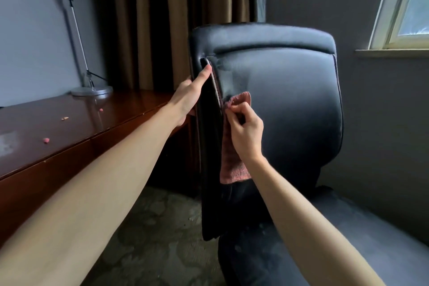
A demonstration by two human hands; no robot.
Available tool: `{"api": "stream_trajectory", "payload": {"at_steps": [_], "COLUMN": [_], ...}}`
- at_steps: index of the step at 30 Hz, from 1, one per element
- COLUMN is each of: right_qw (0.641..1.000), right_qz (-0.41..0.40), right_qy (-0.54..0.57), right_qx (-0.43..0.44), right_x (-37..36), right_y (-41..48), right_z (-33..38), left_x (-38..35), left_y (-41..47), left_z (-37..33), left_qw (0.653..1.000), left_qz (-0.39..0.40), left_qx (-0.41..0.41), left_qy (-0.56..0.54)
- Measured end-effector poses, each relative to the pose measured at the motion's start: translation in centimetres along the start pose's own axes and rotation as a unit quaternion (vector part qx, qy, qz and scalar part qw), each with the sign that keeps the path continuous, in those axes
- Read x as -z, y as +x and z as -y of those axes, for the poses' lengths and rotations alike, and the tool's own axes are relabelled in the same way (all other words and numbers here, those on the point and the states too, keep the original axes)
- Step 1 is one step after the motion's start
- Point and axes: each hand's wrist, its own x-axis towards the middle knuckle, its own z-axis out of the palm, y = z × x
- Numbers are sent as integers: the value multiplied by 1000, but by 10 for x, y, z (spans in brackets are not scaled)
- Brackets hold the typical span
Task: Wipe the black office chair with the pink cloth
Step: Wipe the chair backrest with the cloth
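1. The left hand [189,94] grips the near side edge of the black office chair [290,100]. Its thumb [204,73] lies straight up the front of the backrest, and the other fingers go round behind the edge, out of sight.
2. The right hand [247,133] has its fingers curled, and thumb and fingertips pinch the pink cloth [233,165] against the backrest, just beside the side seam.
3. One corner of the cloth sticks up just above those pinching fingers. The rest hangs down flat below the wrist, against the lower backrest.
4. The two hands are near each other, the left thumb higher up the edge than the right fingertips, with the padded side strip between them.
5. The leather above the right fingers has a dull, smeared patch.
6. Out past the left hand runs a glossy wooden desk [69,127] with a few pink crumbs [46,140] on it and a lamp [91,90] standing at its far end.
7. A brown curtain [162,18] hangs beyond the left thumb, and a window [408,2] sits well off to the right of the chair.
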Motion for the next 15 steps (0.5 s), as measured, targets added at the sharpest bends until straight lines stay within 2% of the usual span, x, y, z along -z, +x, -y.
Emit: {"api": "stream_trajectory", "payload": {"at_steps": [4,9,12,15], "right_qw": [999,998,996,993], "right_qz": [9,-2,7,27], "right_qy": [-34,-48,-70,-66], "right_qx": [5,30,62,93], "right_x": [4,-19,-30,-23], "right_y": [6,72,99,89], "right_z": [0,33,46,38], "left_x": [-2,-3,-2,3], "left_y": [-2,4,8,13], "left_z": [-5,-5,-1,5], "left_qw": [1000,999,999,999], "left_qz": [18,23,19,6], "left_qx": [10,33,30,16], "left_qy": [9,20,0,-34]}}
